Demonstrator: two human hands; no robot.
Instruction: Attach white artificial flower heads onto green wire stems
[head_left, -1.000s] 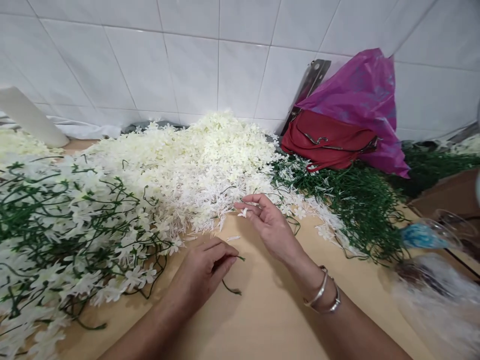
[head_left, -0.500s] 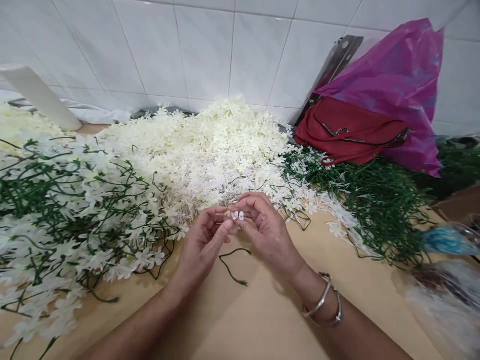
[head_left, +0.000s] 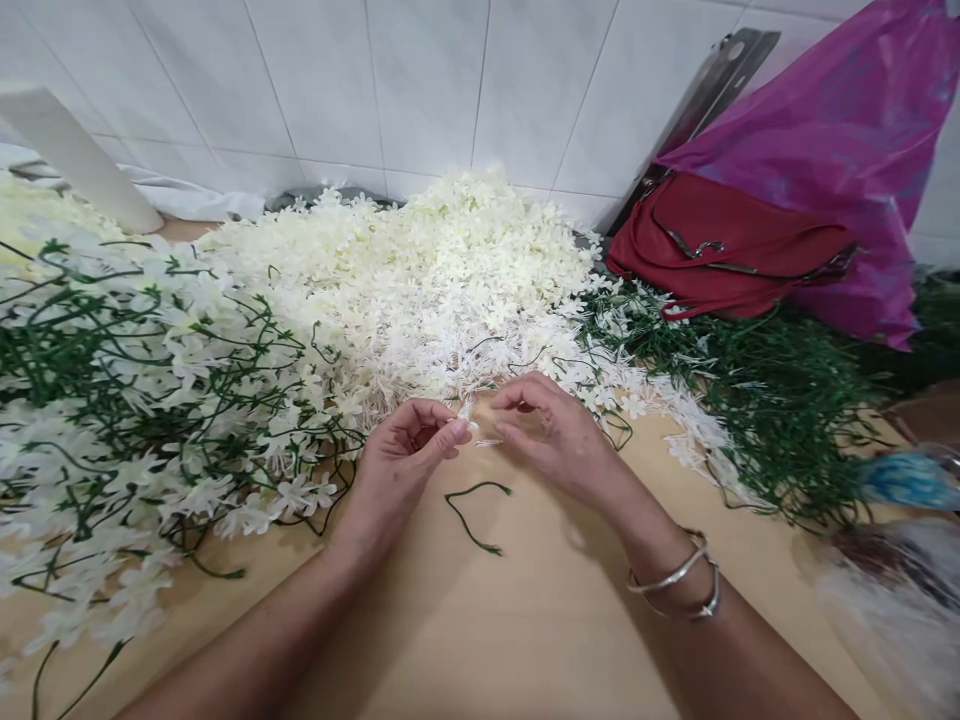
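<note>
My left hand (head_left: pixel 409 450) pinches a small white artificial flower (head_left: pixel 468 424) between thumb and fingers. Just to its right, my right hand (head_left: pixel 551 430) has its fingers curved, with a gap between the thumb tip and forefinger tip. A thin white sliver (head_left: pixel 487 442) shows by the right thumb; whether it is touched or lies on the table I cannot tell. Below both hands, a bent green plastic stem (head_left: pixel 472 520) lies on the tabletop (head_left: pixel 480 630). Behind them spreads a big heap of loose white and cream petals (head_left: pixel 450 270).
At left lies a pile of white flowers on green stems (head_left: pixel 187 400). Bare green stems (head_left: pixel 780 400) are heaped at right, below a red handbag (head_left: pixel 735 245) and a purple plastic bag (head_left: pixel 832 150). A white roll (head_left: pixel 82 160) leans at the back left, near the tiled wall (head_left: pixel 420 90).
My right hand has drawn away from my left, and its fingertips have parted. The white flower stays pinched in my left hand. The view has tilted slightly.
</note>
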